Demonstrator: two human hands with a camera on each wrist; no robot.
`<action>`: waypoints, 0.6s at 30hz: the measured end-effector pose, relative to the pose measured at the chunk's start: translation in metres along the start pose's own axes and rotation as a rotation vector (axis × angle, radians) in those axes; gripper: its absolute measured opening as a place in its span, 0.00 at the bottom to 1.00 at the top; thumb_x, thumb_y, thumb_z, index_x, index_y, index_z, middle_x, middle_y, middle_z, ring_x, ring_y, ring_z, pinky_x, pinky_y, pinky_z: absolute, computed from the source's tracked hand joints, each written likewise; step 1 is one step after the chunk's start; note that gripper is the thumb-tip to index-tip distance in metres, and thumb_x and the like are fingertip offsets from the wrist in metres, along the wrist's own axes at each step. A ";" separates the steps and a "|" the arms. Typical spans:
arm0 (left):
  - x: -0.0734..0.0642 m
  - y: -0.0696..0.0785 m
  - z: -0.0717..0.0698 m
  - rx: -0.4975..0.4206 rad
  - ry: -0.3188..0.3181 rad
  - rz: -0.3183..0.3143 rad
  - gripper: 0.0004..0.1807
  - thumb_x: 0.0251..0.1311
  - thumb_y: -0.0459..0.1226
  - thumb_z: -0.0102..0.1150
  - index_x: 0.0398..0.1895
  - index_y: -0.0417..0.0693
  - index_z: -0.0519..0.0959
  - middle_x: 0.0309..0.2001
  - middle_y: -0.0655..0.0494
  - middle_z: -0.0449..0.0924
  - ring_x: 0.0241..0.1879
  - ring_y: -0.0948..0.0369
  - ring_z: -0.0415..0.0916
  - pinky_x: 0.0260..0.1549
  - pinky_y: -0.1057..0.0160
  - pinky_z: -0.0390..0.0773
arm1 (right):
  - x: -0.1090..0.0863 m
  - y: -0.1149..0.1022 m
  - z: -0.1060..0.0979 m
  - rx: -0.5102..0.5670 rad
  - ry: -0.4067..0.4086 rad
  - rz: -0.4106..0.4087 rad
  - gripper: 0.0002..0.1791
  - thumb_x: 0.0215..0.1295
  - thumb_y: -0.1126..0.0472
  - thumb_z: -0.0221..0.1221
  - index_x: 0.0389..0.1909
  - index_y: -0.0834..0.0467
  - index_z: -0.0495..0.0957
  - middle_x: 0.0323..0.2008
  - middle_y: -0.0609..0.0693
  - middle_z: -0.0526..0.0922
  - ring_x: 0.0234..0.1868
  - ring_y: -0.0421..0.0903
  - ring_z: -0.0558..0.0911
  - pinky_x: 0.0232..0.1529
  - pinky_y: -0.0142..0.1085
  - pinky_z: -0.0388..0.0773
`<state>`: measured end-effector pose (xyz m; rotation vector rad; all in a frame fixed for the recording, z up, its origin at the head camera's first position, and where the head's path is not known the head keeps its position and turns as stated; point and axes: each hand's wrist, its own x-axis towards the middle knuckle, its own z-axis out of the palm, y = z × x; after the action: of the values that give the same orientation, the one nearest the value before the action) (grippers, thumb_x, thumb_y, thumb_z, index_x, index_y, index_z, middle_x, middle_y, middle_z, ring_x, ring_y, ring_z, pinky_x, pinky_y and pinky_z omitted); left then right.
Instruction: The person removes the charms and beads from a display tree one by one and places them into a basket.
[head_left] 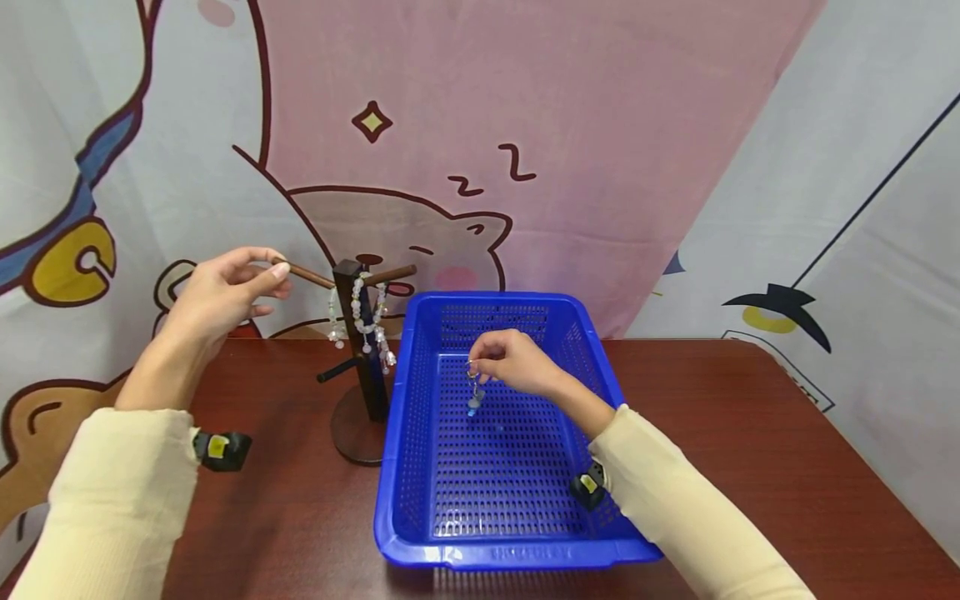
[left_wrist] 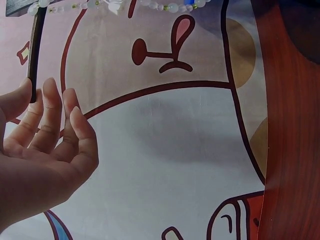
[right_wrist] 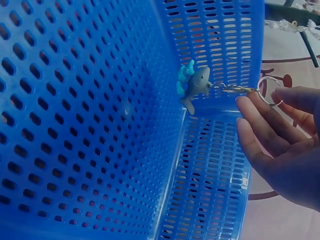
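A dark wooden stand [head_left: 369, 367] with side pegs stands on the table, left of a blue plastic basket [head_left: 517, 554]. Beaded strands [head_left: 360, 308] with pale charms hang from its upper pegs. My left hand [head_left: 217, 296] pinches the tip of the left upper peg [left_wrist: 36, 55] between thumb and forefinger, its other fingers loosely bent. Over the basket, my right hand [head_left: 517, 362] pinches the metal ring [right_wrist: 270, 91] of a keychain. From that ring a short chain carries a grey shark charm [right_wrist: 198, 82] and a small light-blue charm [right_wrist: 185, 72], dangling within the basket's walls.
The reddish-brown table [head_left: 720, 467] reaches back to a cartoon-printed cloth [head_left: 600, 125] hanging behind it. A lower peg [head_left: 339, 370] juts from the stand's left side. The basket's left rim stands close beside the stand's round base [head_left: 358, 446].
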<state>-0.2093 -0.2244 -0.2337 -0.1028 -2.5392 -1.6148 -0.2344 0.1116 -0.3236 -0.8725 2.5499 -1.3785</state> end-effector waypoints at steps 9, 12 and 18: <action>-0.001 0.000 0.000 0.016 -0.001 -0.012 0.16 0.60 0.51 0.52 0.44 0.53 0.71 0.29 0.68 0.76 0.33 0.71 0.76 0.30 0.72 0.75 | -0.001 -0.002 0.003 -0.029 -0.007 -0.007 0.02 0.59 0.72 0.56 0.30 0.64 0.78 0.25 0.58 0.81 0.27 0.54 0.80 0.26 0.33 0.74; 0.000 0.000 -0.001 0.015 -0.002 -0.013 0.15 0.60 0.51 0.52 0.44 0.53 0.72 0.30 0.67 0.76 0.33 0.71 0.75 0.30 0.72 0.75 | 0.000 -0.002 0.003 -0.016 -0.018 -0.002 0.03 0.60 0.71 0.56 0.33 0.65 0.78 0.27 0.55 0.82 0.29 0.53 0.81 0.29 0.41 0.77; 0.000 0.000 0.000 0.053 0.005 -0.006 0.21 0.59 0.53 0.51 0.46 0.49 0.70 0.30 0.68 0.75 0.33 0.73 0.75 0.31 0.71 0.75 | 0.000 -0.003 0.003 -0.001 -0.034 0.000 0.04 0.61 0.70 0.55 0.35 0.65 0.78 0.27 0.51 0.82 0.29 0.51 0.81 0.30 0.40 0.76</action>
<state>-0.2090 -0.2244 -0.2343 -0.0864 -2.5786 -1.5471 -0.2320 0.1076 -0.3227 -0.8882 2.5257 -1.3506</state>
